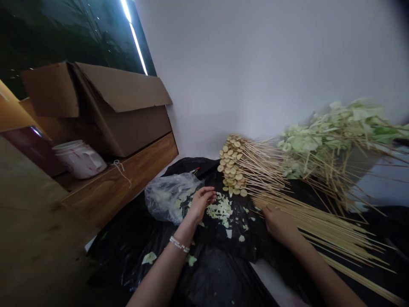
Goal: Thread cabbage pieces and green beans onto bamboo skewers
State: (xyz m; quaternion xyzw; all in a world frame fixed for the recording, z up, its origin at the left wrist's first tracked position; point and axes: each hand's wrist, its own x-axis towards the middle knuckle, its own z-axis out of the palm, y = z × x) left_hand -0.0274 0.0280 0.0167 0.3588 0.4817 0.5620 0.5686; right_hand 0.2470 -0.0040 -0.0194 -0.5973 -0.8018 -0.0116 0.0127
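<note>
**Loaded and bare sticks beside two working hands**

Clock positions are read from the centre of the view, with twelve at the top. At three to four o'clock, close to the centre, round slices (232, 170) form a dense stack on the ends of pale sticks (263, 166), whose bare lengths point toward three o'clock. Farther out at three o'clock lies a loose heap of pale green leaf pieces (309, 136), apparently threaded on thin sticks too. These two groups are judged to be the finished portion.

At four o'clock a sheaf of bare sticks (332, 232) lies on the black plastic sheet (217, 273); with nothing visible on them, they are taken as the portion left. The work therefore appears well advanced but incomplete; no count is possible.

The right hand (277, 219), at four o'clock, curls over the near ends of the bare sticks; its fingertips are hidden, so whether it pinches one cannot be told. The left hand (202, 200), at six o'clock, has its fingers loosely bent and drawn near one another; whether anything sits between them is unclear. It is nearest the leaf scraps (223, 208) at five o'clock and the clear plastic bag (162, 196) between seven and eight.
</note>
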